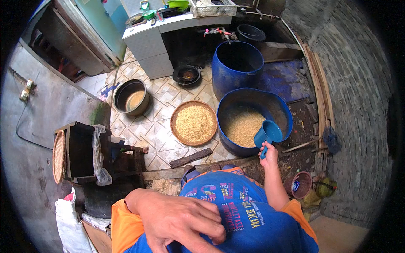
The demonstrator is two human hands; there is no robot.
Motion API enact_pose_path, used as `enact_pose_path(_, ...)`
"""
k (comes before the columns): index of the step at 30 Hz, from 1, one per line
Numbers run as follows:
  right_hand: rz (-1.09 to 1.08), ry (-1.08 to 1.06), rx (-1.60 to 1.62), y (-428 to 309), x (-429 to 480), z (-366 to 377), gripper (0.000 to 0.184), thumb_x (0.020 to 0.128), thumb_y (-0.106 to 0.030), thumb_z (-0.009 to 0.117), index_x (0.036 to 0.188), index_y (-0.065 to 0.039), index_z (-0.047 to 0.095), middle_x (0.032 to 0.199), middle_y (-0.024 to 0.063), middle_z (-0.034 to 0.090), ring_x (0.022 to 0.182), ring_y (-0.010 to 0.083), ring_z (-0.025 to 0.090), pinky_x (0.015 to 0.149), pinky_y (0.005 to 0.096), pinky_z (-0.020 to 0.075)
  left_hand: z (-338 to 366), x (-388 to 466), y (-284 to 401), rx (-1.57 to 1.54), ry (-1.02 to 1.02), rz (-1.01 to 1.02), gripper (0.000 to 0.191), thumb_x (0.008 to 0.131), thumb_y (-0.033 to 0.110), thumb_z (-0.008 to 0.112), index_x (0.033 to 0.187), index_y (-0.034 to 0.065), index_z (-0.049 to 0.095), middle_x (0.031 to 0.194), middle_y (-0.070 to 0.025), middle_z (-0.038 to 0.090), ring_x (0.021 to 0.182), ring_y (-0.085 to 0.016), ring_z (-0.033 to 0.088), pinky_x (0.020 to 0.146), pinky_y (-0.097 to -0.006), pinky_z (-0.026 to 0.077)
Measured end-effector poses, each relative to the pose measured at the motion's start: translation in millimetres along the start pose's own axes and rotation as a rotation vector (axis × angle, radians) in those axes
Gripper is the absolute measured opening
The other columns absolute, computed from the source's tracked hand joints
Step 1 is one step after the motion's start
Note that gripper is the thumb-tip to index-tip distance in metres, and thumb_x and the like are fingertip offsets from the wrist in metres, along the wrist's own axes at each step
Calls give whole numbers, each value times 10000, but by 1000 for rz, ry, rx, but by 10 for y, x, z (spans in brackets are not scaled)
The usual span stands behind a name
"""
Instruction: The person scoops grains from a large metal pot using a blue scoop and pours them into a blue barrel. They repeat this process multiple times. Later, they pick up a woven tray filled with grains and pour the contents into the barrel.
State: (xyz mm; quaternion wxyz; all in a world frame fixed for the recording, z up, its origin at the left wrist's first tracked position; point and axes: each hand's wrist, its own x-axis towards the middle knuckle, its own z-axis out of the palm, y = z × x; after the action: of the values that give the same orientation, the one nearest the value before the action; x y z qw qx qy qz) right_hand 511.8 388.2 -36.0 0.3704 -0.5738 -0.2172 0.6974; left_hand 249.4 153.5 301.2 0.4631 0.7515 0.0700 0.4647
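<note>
My right hand (270, 154) grips the handle of a blue plastic dipper (268, 132). The dipper is over the near right side of a blue plastic tub (257, 95), and its inside looks bare of beans. Pale soybean-like beans (244, 128) cover the tub's bottom. Left of the tub, a round woven tray (173, 128) on the floor carries a heap of similar beans (194, 124). Close to the camera, my left hand (180, 218) hovers before my blue shirt, fingers loosely bent and apart, with nothing visible in it.
Behind the tub stands a tall blue barrel (232, 76) below pink-handled taps (218, 31). A dark pot (139, 109) and a black pan (186, 82) sit on the tiled floor (164, 134). A wooden plank (191, 158) lies near my feet. Left is a dark wooden box (80, 151).
</note>
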Motion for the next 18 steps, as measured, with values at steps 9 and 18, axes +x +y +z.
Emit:
enact_pose_path(9, -4, -171, -104, -120, 24, 55, 64, 873, -152, 582, 895, -97, 556, 759, 3, 581, 584, 95, 527, 444, 260, 390, 54, -58, -374, 51, 19, -107, 840, 800, 644, 553, 1313, -17, 474, 1046, -156, 572, 872, -284, 563, 782, -383, 434)
enact_pose_path(18, 78, -833, -480, -282, -298, 698, 222, 879, -91, 461, 1090, -37, 505, 850, 58, 599, 591, 115, 552, 502, 235, 446, 445, -1001, -1741, -11, 980, -910, 592, 921, 444, 522, 1350, 46, 432, 991, -46, 572, 888, -143, 528, 782, -307, 442)
